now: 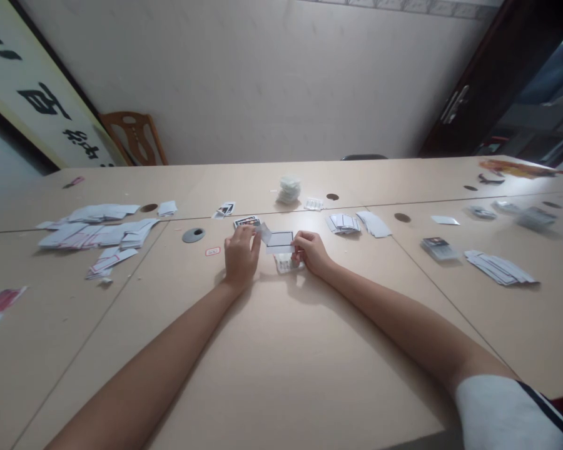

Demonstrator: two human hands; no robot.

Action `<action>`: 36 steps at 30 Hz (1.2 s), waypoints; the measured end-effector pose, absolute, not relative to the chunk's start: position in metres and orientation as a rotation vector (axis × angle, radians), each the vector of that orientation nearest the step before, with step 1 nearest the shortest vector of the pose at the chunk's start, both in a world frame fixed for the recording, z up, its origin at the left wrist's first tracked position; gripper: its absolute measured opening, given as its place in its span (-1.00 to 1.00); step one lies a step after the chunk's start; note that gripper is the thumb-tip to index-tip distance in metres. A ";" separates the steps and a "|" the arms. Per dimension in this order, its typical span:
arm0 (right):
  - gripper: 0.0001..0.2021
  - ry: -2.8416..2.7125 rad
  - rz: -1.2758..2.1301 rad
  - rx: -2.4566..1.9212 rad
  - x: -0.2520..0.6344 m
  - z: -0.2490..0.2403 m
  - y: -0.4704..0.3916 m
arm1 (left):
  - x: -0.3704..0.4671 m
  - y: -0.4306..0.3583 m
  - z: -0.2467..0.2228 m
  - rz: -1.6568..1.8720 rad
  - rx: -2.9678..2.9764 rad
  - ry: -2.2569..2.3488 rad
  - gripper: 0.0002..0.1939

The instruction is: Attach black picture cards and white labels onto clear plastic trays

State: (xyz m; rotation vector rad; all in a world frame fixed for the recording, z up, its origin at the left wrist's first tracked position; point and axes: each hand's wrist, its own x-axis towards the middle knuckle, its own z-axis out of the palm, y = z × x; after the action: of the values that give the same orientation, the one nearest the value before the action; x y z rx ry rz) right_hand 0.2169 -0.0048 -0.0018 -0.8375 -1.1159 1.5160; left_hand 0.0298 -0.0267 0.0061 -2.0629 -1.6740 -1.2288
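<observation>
My right hand (311, 251) pinches the right edge of a white card (280, 240) printed with a black rectangular outline, held slightly above the table. Facing it, my left hand (241, 255) has its fingers closed around a small translucent grey piece (265, 234), whose tip reaches the card's left edge. Just beyond the left fingers lies a stack of dark picture cards (246, 221), partly covered by that hand. Under the card and the right fingers is a clear-and-white packet (287, 263), partly hidden. A small red-bordered label (213, 251) lies left of my left hand.
White paper pieces (98, 234) are heaped at left. Beyond my hands stand a pile of clear packets (289, 190) and a flat packet (314, 204). Stacked white cards (343, 224), a clear box (439, 249) and fanned strips (501, 267) lie right. Cable holes (402, 217) dot the table.
</observation>
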 end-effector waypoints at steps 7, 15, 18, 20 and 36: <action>-0.85 -1.096 1.430 -0.832 0.217 -0.002 -0.007 | 0.028 -0.026 0.005 -1.293 -2.056 -1.686 -0.80; -0.85 -1.126 1.267 -0.876 0.219 -0.003 -0.006 | 0.027 -0.023 0.004 -1.269 -2.052 -1.717 -0.79; -0.86 -1.108 1.248 -0.912 0.219 -0.006 -0.004 | 0.027 -0.024 0.005 -1.275 -2.055 -1.733 -0.77; -0.86 -1.100 1.243 -0.929 0.219 -0.006 -0.004 | 0.027 -0.024 0.005 -1.291 -2.057 -1.736 -0.77; -0.82 -0.867 0.952 -1.076 0.231 -0.003 0.006 | 0.026 -0.024 0.007 -1.447 -2.074 -1.670 -0.83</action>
State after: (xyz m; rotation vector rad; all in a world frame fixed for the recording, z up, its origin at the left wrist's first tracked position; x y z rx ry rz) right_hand 0.2307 0.0063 -0.0032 -1.0758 -0.8665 0.9522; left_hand 0.0256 -0.0245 0.0066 -2.0741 -1.6700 -1.4474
